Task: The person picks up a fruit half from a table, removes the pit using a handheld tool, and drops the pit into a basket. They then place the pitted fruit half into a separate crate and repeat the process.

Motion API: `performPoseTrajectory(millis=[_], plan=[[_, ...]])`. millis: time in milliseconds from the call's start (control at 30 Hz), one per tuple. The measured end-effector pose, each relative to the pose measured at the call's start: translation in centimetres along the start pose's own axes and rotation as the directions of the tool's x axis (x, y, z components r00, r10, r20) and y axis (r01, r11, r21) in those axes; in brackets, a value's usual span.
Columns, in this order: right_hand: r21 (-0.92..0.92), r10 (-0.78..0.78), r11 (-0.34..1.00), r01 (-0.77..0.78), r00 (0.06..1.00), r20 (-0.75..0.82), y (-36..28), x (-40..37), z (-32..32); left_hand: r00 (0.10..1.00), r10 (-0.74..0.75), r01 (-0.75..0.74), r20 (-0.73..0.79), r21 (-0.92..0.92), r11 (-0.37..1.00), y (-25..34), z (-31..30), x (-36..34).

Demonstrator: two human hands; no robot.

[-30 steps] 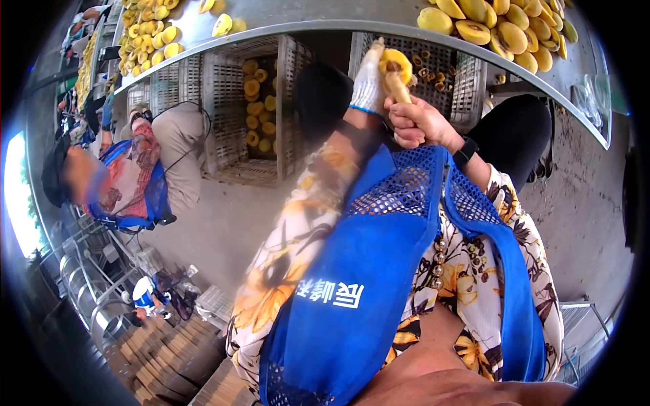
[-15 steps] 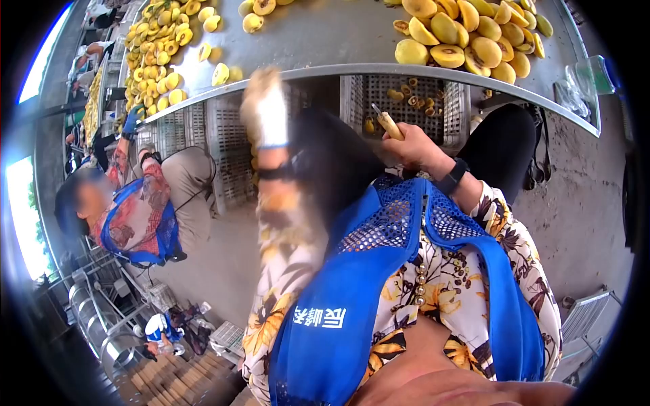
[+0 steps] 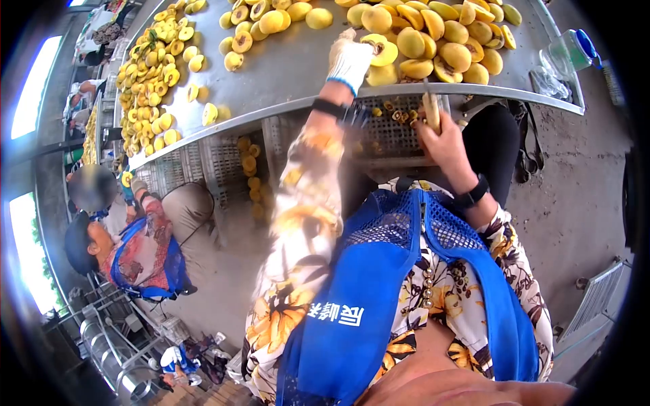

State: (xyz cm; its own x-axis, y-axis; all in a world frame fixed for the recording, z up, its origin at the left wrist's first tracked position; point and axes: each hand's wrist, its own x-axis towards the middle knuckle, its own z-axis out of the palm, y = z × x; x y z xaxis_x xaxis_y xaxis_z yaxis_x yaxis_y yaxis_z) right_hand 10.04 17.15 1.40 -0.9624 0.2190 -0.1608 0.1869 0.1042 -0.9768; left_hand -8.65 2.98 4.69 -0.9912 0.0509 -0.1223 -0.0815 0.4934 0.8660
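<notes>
My left hand point(image 3: 349, 59), in a white knitted glove with stained fingertips, is over the metal table at the left edge of a peach pile. It is closed at the side of a yellow peach half point(image 3: 383, 51), whose cut face and dark centre show; some fingers are hidden. My bare right hand point(image 3: 441, 139) is wrapped round a tool with a pale wooden handle point(image 3: 431, 111) and a thin metal tip, upright just in front of the table edge. Behind it lies the heap of halved peaches point(image 3: 455, 57).
The metal table point(image 3: 284, 81) has a raised rim. More peach halves point(image 3: 159, 88) cover its left end. A clear plastic jar point(image 3: 567, 53) stands at the right. Under the table is a crate point(image 3: 393, 139) with small brown pieces. A co-worker point(image 3: 145, 250) sits to the left.
My left hand has swung right and forward from the table's front edge to the peach half. My right hand has risen and moved right with the tool, now more upright.
</notes>
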Motion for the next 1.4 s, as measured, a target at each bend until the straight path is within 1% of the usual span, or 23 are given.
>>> performPoseTrajectory(millis=[33, 67, 100, 133, 200, 233, 267, 333, 367, 467, 567, 667, 733, 800, 933, 967, 1000, 1067, 1133, 1200, 1233, 1300, 1400], plan=[[0.037, 0.131, 0.991, -0.131, 0.991, 0.001, -2.8, 0.2, 0.0, 0.999, 0.036, -0.035, -0.034, 0.015, 0.999, 0.6, -1.2, -2.5], [0.045, 0.037, 0.998, -0.038, 0.999, 0.019, -2.9, 1.1, 0.4, 0.995, 0.068, -0.066, -0.07, 0.03, 0.997, 1.0, -2.3, -5.0], [0.067, 0.03, 0.997, -0.034, 0.998, 0.056, -3.4, 1.8, 0.6, 0.989, 0.105, -0.1, -0.104, 0.048, 0.994, 1.2, -2.7, -6.3], [0.09, 0.021, 0.995, -0.029, 0.996, 0.088, -3.8, 2.5, 1.1, 0.965, 0.197, -0.209, -0.175, -0.048, 0.977, 0.0, -2.7, -6.9], [0.131, -0.139, 0.983, 0.13, 0.988, 0.065, -2.8, 4.1, 2.7, 0.983, 0.117, -0.121, -0.144, -0.016, 0.993, 1.2, -3.7, -11.0], [0.208, -0.134, 0.973, 0.104, 0.981, 0.138, -2.9, 4.1, 3.0, 0.99, 0.094, -0.099, -0.107, -0.043, 0.994, 2.1, -4.1, -12.9], [0.279, -0.129, 0.958, 0.067, 0.969, 0.211, -3.1, 4.2, 3.3, 1.0, -0.012, 0.007, -0.014, -0.303, 0.953, 1.5, -4.4, -13.4], [0.353, -0.134, 0.936, 0.014, 0.938, 0.318, -3.4, 4.0, 3.6, 0.965, -0.128, 0.256, 0.23, -0.711, 0.655, 0.7, -5.2, -14.5], [0.273, -0.165, 0.959, 0.076, 0.933, 0.321, -3.4, 3.8, 4.0, 0.924, -0.171, 0.376, 0.342, -0.732, 0.568, 0.7, -5.2, -14.9], [-0.259, -0.331, 0.89, 0.376, 0.922, 0.2, -3.8, 2.9, 4.5, 0.95, -0.282, 0.276, 0.137, -0.791, 0.547, -1.0, -3.5, -14.5], [-0.295, -0.31, 0.878, 0.377, 0.917, 0.249, -3.2, 1.4, 4.1, 0.959, -0.267, 0.217, 0.097, -0.858, 0.465, -3.9, -2.4, -13.1], [-0.376, -0.257, 0.852, 0.365, 0.916, 0.308, -3.7, -0.3, 3.6, 0.971, -0.236, 0.178, 0.05, -0.809, 0.561, -2.5, -2.2, -13.3], [-0.387, -0.27, 0.84, 0.38, 0.912, 0.31, -3.5, -0.4, 3.6, 0.995, -0.087, 0.02, -0.051, -0.752, 0.659, -2.0, -1.8, -13.5], [-0.425, -0.246, 0.828, 0.365, 0.919, 0.309, -3.7, -0.6, 3.8, 0.996, -0.056, -0.028, -0.065, -0.867, 0.498, -5.0, 0.1, -12.1], [-0.409, -0.237, 0.839, 0.359, 0.918, 0.319, -3.5, -0.9, 3.9, 0.981, -0.03, -0.139, -0.193, -0.796, 0.589, -5.0, 0.7, -12.9], [-0.408, -0.239, 0.838, 0.363, 0.915, 0.324, -3.2, -1.1, 3.9, 0.916, 0.138, -0.322, -0.377, -0.483, 0.814, -5.1, 1.0, -12.9], [-0.406, -0.241, 0.837, 0.367, 0.913, 0.329, -3.0, -1.2, 4.0, 0.809, 0.353, -0.437, -0.471, -0.079, 0.896, -5.5, 1.5, -12.9], [-0.377, -0.223, 0.858, 0.349, 0.914, 0.338, -3.4, -1.7, 4.3, 0.679, 0.59, -0.471, -0.436, 0.357, 0.806, -6.5, 1.6, -13.0], [-0.359, -0.202, 0.87, 0.338, 0.909, 0.366, -3.4, -1.9, 4.3, 0.677, 0.619, -0.484, -0.399, 0.393, 0.782, -7.4, 0.8, -12.5], [-0.349, -0.179, 0.875, 0.334, 0.895, 0.408, -3.1, -1.9, 4.2, 0.804, 0.442, -0.472, -0.397, 0.024, 0.881, -7.7, 0.2, -12.3], [-0.354, -0.176, 0.871, 0.34, 0.889, 0.422, -2.9, -1.9, 4.2, 0.913, 0.249, -0.363, -0.324, -0.363, 0.858, -7.6, 0.0, -12.3], [-0.361, -0.166, 0.864, 0.35, 0.877, 0.452, -2.6, -1.8, 4.1, 0.977, 0.133, -0.204, -0.164, -0.573, 0.794, -7.4, -1.1, -12.3], [-0.364, -0.154, 0.86, 0.357, 0.863, 0.482, -2.3, -1.4, 4.3, 0.997, -0.077, 0.055, 0.006, -0.751, 0.658, -6.9, -2.1, -12.3]])
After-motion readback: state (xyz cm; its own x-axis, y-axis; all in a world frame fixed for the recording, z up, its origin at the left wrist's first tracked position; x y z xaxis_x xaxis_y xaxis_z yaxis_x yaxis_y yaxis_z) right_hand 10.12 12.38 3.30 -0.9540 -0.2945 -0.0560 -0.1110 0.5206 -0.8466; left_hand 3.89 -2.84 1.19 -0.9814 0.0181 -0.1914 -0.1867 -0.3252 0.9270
